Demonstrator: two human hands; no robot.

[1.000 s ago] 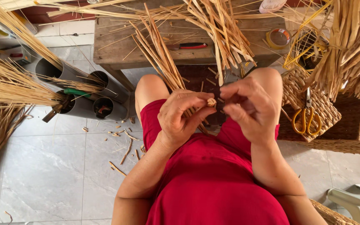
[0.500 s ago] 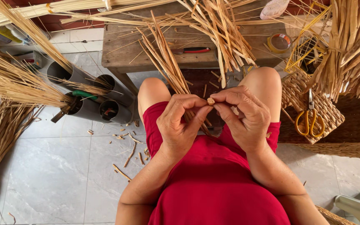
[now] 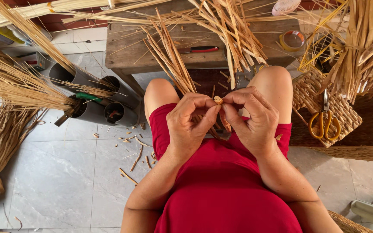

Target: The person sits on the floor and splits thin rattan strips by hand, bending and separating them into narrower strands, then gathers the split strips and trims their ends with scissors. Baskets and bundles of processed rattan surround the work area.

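Pinching a small straw knot (image 3: 218,100) between both thumbs and forefingers, the left hand (image 3: 191,123) and right hand (image 3: 253,121) are meeting at centre above the lap, palms turned inward. The knot is looking light, stiff and brittle, best gripped at its tip, with strips (image 3: 171,60) fanning toward 11 o'clock. Scissors (image 3: 324,118) are lying at 3 o'clock.

Small tan woven straw piece (image 3: 218,100), pinched at fingertips above lap; long straw strands (image 3: 171,60) fanning upward.
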